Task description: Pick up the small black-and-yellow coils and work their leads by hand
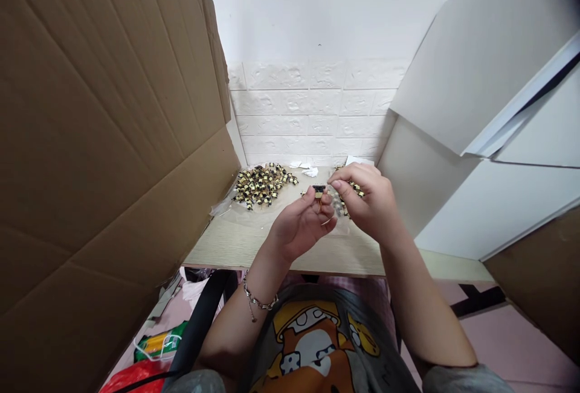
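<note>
My left hand [302,222], palm up with a chain bracelet at the wrist, holds a small black and yellow component [319,191] between thumb and fingers. Thin wires hang from the component over my fingers. Just right of it, my right hand [366,198] is pinched, thumb against forefinger; what is between its fingertips is too small to make out. A heap of similar yellow and black components [263,185] lies on the left part of the table. More of these parts [357,189] lie on the right, partly hidden behind my right hand.
The light wooden table [235,242] meets a white brick-patterned wall [294,103]. Cardboard [113,127] stands at the left, white panels [435,188] at the right. White paper scraps [310,171] lie at the back. Red and green bags [158,345] are low on the left.
</note>
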`<state>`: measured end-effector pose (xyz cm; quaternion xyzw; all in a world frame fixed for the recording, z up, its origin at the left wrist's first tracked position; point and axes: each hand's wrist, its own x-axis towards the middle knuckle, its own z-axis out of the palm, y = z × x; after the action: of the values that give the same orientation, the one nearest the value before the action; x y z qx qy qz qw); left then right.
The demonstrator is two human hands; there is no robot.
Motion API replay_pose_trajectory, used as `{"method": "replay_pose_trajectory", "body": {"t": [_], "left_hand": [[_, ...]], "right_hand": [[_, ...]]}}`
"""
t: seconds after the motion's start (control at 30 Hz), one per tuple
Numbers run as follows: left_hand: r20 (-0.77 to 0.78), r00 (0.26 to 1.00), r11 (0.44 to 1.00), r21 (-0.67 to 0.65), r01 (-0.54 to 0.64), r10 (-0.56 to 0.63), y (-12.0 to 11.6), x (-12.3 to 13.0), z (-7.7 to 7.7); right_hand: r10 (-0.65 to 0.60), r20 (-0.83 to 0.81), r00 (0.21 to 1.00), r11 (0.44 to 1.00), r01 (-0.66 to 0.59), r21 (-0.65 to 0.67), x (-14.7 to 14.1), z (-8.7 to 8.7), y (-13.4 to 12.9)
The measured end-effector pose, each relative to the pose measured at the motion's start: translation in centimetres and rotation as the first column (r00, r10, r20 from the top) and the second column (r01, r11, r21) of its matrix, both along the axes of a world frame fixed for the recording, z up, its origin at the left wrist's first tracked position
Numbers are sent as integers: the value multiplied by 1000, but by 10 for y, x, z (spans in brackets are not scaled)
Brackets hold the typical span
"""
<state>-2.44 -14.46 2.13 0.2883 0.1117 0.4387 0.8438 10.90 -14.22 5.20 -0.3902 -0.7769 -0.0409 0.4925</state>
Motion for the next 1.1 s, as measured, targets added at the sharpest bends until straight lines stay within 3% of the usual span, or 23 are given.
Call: {"method": "replay_pose_trajectory", "body": {"t": [0.43,0.77,1.1], "left_hand": [[141,988,998,-13,65,-62,-1,-1,-1],[121,990,997,-12,71,-69,-1,0,-4],[157,987,999,-21,-42,44,2,0,-5]], "right_hand": [[164,-196,967,986,-161,33,-7,-5,17],[103,-164,981,991,-87,106,-11,-4,16],[-7,-81,997,995,15,94,-16,-19,17]]}}
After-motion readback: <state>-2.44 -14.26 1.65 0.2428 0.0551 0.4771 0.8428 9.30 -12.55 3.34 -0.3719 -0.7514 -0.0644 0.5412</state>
